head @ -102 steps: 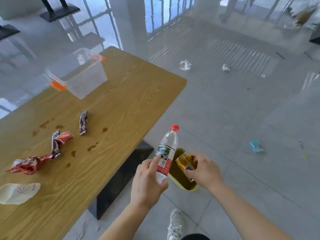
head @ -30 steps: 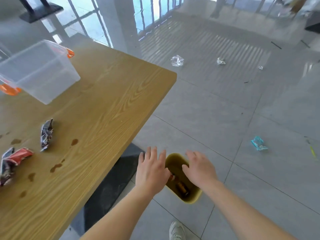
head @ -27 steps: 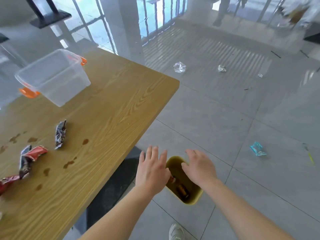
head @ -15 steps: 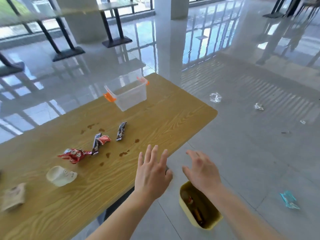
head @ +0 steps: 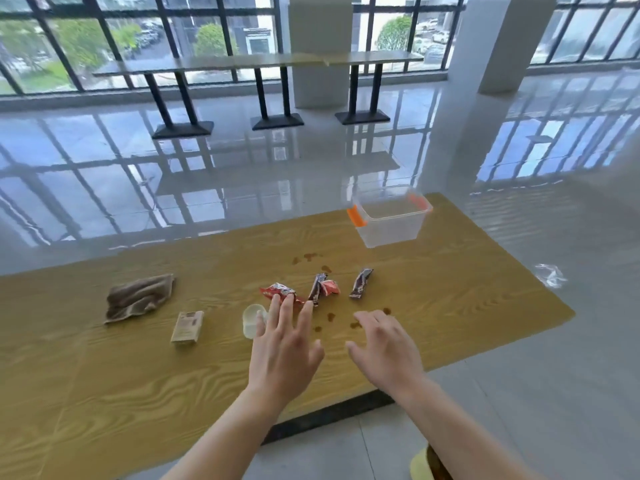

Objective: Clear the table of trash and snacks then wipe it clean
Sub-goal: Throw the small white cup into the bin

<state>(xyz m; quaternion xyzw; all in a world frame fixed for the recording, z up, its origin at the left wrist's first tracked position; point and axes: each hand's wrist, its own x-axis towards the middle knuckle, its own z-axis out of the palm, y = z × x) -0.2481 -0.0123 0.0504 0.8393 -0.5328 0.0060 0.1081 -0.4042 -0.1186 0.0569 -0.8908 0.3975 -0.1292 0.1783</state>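
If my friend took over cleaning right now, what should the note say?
Left hand and right hand are open, holding nothing, above the table.
Done: not visible here.
Still on the table: red wrapper, red-and-dark wrapper, dark wrapper, white cup on its side, small brown box, clear tub.
Yellow bin is on the floor by the right arm.
Afterwards, wipe the brown spills with the cloth.

A shiny grey floor (head: 242,188) mirrors the big windows (head: 104,36) at twelve o'clock; a long table (head: 256,62) stands below them; a white pillar (head: 498,39) rises at two o'clock.
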